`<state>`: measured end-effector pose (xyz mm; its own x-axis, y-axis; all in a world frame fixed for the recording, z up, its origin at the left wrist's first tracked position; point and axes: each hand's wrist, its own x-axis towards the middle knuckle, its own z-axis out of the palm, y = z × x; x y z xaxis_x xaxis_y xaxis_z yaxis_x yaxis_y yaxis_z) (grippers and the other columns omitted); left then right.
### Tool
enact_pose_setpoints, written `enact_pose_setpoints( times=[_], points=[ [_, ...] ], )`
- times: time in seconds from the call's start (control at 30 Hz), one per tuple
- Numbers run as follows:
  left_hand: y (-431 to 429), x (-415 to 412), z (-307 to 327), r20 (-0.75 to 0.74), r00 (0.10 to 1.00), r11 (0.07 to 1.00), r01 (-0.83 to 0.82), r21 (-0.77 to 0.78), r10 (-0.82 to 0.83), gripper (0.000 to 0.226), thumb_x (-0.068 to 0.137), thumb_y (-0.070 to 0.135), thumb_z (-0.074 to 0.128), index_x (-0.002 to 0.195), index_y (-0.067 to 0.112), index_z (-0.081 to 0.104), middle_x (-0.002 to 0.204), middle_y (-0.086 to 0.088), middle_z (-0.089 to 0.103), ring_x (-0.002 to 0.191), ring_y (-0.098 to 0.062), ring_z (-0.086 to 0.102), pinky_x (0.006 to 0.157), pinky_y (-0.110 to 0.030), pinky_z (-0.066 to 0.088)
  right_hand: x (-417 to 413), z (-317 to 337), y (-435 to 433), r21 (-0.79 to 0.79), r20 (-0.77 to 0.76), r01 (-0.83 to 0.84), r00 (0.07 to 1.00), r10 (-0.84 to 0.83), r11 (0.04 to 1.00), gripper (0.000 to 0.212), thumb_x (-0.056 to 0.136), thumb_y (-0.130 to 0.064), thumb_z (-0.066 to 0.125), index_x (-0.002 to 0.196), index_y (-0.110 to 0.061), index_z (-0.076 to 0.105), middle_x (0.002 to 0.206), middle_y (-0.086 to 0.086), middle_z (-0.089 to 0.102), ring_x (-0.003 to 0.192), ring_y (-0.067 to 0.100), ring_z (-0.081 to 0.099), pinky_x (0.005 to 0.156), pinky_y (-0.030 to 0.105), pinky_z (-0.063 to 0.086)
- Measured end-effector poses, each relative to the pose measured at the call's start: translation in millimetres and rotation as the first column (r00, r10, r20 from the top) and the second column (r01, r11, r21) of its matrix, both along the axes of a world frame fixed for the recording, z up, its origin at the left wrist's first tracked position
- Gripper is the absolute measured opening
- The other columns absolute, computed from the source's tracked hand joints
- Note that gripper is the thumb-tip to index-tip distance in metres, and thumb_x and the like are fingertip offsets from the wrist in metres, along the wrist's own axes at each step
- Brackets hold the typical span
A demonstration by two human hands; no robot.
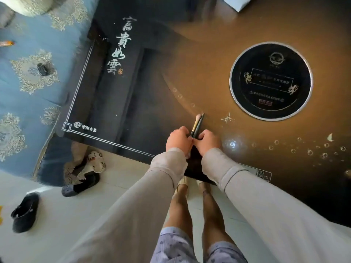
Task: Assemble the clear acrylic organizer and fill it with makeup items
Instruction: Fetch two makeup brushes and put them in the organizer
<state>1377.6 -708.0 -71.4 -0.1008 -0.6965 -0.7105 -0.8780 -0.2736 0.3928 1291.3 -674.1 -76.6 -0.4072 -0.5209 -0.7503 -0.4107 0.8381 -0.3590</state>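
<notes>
Two makeup brushes point(197, 124) stick out from between my hands near the table's front edge, their tips pointing away from me; one has a pale pink tip and a gold ferrule, the other is dark. My left hand point(177, 139) and my right hand point(208, 141) sit side by side with fingers curled round the brush handles. No acrylic organizer is in view. The lower ends of the brushes are hidden by my fingers.
The glossy dark table point(190, 63) has white calligraphy at the left and a round black built-in hotplate point(271, 81) at the right. A blue patterned sofa point(28, 73) stands to the left. Slippers point(25, 212) and a patterned shoe point(83, 175) lie on the white floor.
</notes>
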Motion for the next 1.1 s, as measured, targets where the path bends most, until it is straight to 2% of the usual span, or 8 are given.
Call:
enact_pose_setpoints(
  times=[0.27,0.47,0.6,0.73,0.8,0.9,1.0,1.1],
  points=[
    [2,-5,-15,0.081,0.988,0.984,0.140,-0.109,-0.132,0.022,0.085,0.025,0.057,0.097,0.007,0.059,0.105,-0.013,0.060,0.094,-0.034,0.058,0.070,-0.034,0.041,-4,-3,7,0.040,-0.164,0.049,0.986,-0.042,0.998,0.028,0.084,-0.029,0.059,0.103,-0.009,0.061,0.109,0.015,0.066,0.103,0.034,0.062,0.081,0.035,0.050],
    [3,-17,-15,0.220,0.938,0.942,0.302,-0.148,-0.266,0.021,0.086,0.013,0.049,0.102,0.001,0.056,0.106,-0.017,0.060,0.097,-0.038,0.059,0.070,-0.037,0.043,-15,-2,32,0.056,-0.208,0.043,0.978,-0.031,0.997,0.028,0.084,-0.027,0.056,0.104,-0.007,0.061,0.105,0.015,0.067,0.099,0.034,0.063,0.079,0.035,0.050],
    [11,-6,-4,0.246,0.880,0.908,0.419,-0.003,-0.406,0.022,0.085,0.012,0.051,0.105,0.005,0.057,0.105,-0.014,0.064,0.096,-0.034,0.062,0.069,-0.035,0.044,-25,3,67,0.024,-0.116,0.088,0.990,-0.085,0.996,0.025,0.083,-0.028,0.059,0.100,-0.009,0.062,0.099,0.013,0.068,0.090,0.029,0.062,0.072,0.030,0.046],
    [36,18,13,0.104,0.896,0.894,0.409,0.181,-0.431,0.025,0.089,0.015,0.048,0.111,0.005,0.055,0.110,-0.017,0.063,0.101,-0.034,0.060,0.081,-0.036,0.047,-38,19,121,0.063,-0.026,0.142,0.990,-0.141,0.988,0.010,0.080,-0.021,0.063,0.081,-0.014,0.057,0.083,0.009,0.063,0.075,0.022,0.055,0.072,0.032,0.049],
    [55,38,24,0.082,0.885,0.875,0.434,0.214,-0.459,0.026,0.091,0.013,0.043,0.110,0.004,0.059,0.113,-0.019,0.065,0.105,-0.036,0.060,0.089,-0.037,0.047,-42,33,154,0.111,-0.023,0.152,0.988,-0.150,0.982,0.019,0.079,-0.019,0.065,0.068,-0.017,0.050,0.074,0.005,0.059,0.072,0.022,0.054,0.072,0.034,0.051],
    [82,81,35,0.130,0.838,0.836,0.491,0.247,-0.530,0.028,0.091,0.012,0.042,0.109,0.005,0.062,0.114,-0.020,0.066,0.108,-0.036,0.059,0.091,-0.035,0.046,-41,52,208,0.123,-0.068,0.270,0.962,-0.263,0.955,0.034,0.078,-0.015,0.066,0.053,-0.020,0.044,0.054,-0.001,0.049,0.055,0.023,0.049,0.061,0.033,0.047],
    [99,117,43,0.194,0.753,0.768,0.563,0.304,-0.629,0.030,0.091,0.015,0.043,0.111,0.006,0.063,0.116,-0.017,0.066,0.109,-0.032,0.060,0.089,-0.031,0.047,-38,63,260,0.110,-0.094,0.465,0.885,-0.456,0.879,0.028,0.076,-0.006,0.064,0.055,-0.013,0.047,0.046,0.002,0.043,0.043,0.021,0.039,0.054,0.029,0.039],
    [104,135,49,0.218,0.729,0.751,0.568,0.336,-0.649,0.029,0.091,0.019,0.045,0.108,0.007,0.066,0.115,-0.016,0.067,0.108,-0.029,0.061,0.087,-0.029,0.048,-30,67,301,0.087,-0.103,0.576,0.817,-0.567,0.813,0.020,0.078,-0.006,0.065,0.064,-0.012,0.052,0.060,0.010,0.053,0.054,0.023,0.044,0.060,0.029,0.037]
  ],
)
